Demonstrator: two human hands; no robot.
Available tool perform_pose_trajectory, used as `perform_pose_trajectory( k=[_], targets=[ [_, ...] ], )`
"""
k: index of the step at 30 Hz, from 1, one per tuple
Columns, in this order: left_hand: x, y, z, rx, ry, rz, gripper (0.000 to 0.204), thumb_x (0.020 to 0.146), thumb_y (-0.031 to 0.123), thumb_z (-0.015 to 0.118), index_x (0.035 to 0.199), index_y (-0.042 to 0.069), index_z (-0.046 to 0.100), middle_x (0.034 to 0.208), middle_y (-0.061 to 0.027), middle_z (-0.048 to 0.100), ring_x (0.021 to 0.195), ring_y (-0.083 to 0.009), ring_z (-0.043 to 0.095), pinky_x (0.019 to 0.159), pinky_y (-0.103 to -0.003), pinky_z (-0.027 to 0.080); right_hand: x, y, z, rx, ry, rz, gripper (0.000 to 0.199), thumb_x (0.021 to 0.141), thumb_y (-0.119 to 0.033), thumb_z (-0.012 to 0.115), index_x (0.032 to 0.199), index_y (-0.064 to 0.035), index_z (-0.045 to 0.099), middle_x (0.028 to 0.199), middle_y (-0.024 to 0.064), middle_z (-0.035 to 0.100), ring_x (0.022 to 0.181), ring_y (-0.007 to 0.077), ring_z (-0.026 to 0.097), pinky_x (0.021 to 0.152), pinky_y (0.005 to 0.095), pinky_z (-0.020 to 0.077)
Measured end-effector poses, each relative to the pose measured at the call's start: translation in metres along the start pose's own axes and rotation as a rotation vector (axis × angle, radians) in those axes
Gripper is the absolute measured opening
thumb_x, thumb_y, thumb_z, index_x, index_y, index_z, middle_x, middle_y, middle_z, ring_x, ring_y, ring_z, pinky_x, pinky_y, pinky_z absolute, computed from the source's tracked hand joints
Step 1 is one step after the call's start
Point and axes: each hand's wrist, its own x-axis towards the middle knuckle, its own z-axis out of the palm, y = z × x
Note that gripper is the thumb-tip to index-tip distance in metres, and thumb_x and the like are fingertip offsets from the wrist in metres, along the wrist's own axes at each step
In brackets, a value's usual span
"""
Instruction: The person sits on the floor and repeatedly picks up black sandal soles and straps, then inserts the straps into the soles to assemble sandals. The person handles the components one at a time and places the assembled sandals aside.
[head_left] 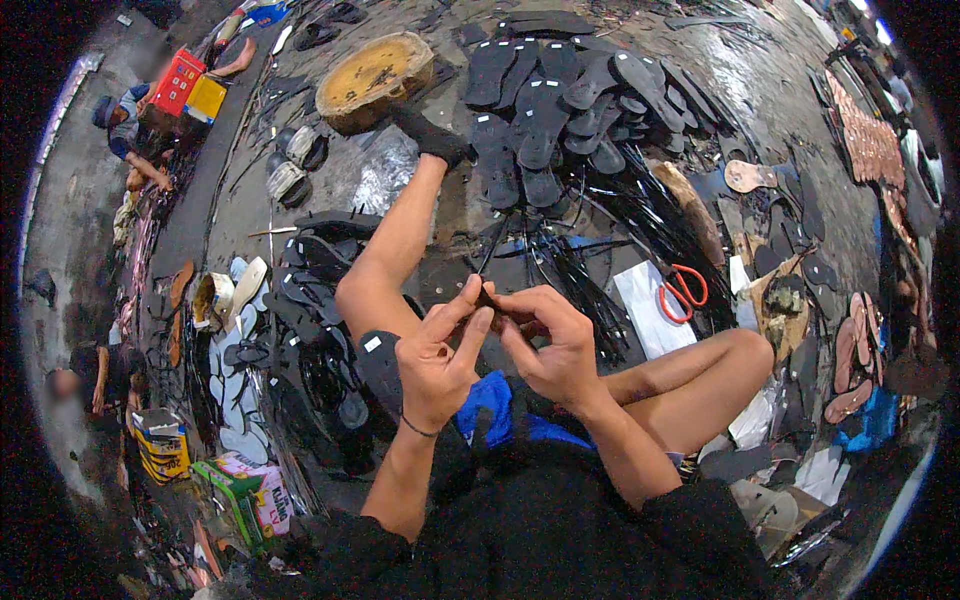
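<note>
Two hands meet over our lap in the head view, and between them we pinch a thin black strap (487, 297). Our left hand (437, 362) comes up from the lower edge with the wrist bent back, thumb and forefinger stretched up and closed on the strap's near end. Our right hand (553, 343) curls in from the other side, fingers folded over and closed on the same strap, thumb tip just beside the left fingertips. The strap's free end runs up and away from the grip, over a bundle of loose straps (570, 270) on the floor.

Just below the grip lies a blue cloth (492, 400) on our lap. Left of the grip a black sole (378, 365) rests against our raised leg (395, 245), which stretches away up to a sock (430, 135) near a wooden block (372, 78). Right of the grip, well apart, orange scissors (682, 292) lie on a white sheet (648, 315). Beyond the grip a pile of black soles (560, 110) covers the floor. Nothing stands between our hands and the strap.
</note>
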Motion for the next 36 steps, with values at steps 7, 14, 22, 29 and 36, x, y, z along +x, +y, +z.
perform_pose_trajectory(
  k=[7,14,22,29,36],
  targets=[
    [-0.071,-0.072,-0.098,0.964,0.391,-0.090,0.086,0.087,0.035,0.077,0.148,-0.007,0.032,0.154,-0.0312,0.031,0.145,-0.0484,0.024,0.120,-0.052,0.018,0.000,-0.013,0.001,0.622,-0.100,0.427,0.017,0.096,-0.005,0.064,0.112,0.0001,0.065,0.104,0.0092,0.071,0.090,0.0138,0.068,0.077,0.0295,0.0567],
    [-0.062,-0.006,-0.064,0.095,0.160,-0.308,0.047,0.095,0.003,0.064,0.138,-0.005,0.046,0.121,-0.0115,0.063,0.108,-0.0156,0.062,0.094,-0.030,0.050,-0.003,-0.007,0.015,0.332,-0.220,0.349,0.021,0.092,-0.011,0.071,0.111,-0.0016,0.071,0.100,0.0088,0.074,0.085,0.0126,0.069,0.076,0.0272,0.0539],
    [-0.047,0.006,-0.030,-0.014,0.068,-0.221,0.042,0.090,-0.004,0.065,0.130,-0.006,0.054,0.115,-0.0080,0.065,0.103,-0.0130,0.063,0.089,-0.027,0.053,-0.005,-0.024,0.008,-0.223,-0.205,0.070,0.017,0.084,-0.019,0.077,0.095,-0.0055,0.073,0.083,0.0116,0.069,0.074,0.0277,0.069,0.068,0.0359,0.0547],
    [-0.056,-0.008,-0.031,-0.086,-0.005,-0.293,0.039,0.090,-0.005,0.066,0.128,-0.005,0.059,0.117,-0.0057,0.063,0.105,-0.0135,0.064,0.088,-0.026,0.054,0.000,-0.023,-0.006,-0.298,-0.257,0.093,0.018,0.083,-0.019,0.077,0.093,-0.0050,0.073,0.082,0.0128,0.069,0.071,0.0270,0.068,0.066,0.0358,0.0542],
    [-0.052,0.004,-0.033,0.205,-0.058,-0.090,0.040,0.087,-0.002,0.069,0.127,-0.001,0.064,0.113,-0.0092,0.063,0.101,-0.0137,0.064,0.083,-0.026,0.054,-0.010,-0.009,-0.002,-0.288,-0.198,0.129,0.017,0.080,-0.014,0.080,0.090,-0.0019,0.073,0.082,0.0149,0.070,0.074,0.0278,0.070,0.066,0.0350,0.0538]
  ],
)
